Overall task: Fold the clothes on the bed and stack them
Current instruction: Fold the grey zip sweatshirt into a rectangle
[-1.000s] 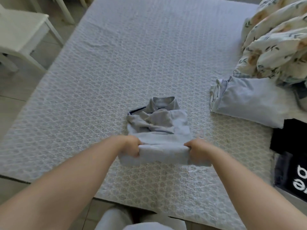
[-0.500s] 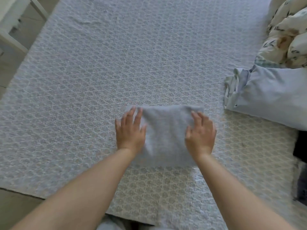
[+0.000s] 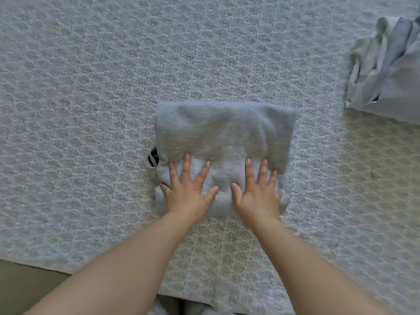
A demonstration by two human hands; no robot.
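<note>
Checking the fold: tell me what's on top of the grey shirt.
Both hands, left hand and right hand, press flat on the grey shirt's near edge. The fabric beneath the palms is hidden.

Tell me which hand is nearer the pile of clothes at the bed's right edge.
Right. The right hand presses the folded shirt on the side toward the pile; the left hand is farther.

A home bedroom: quilted bedspread (image 3: 91,110) with folded clothes (image 3: 391,71).
</note>
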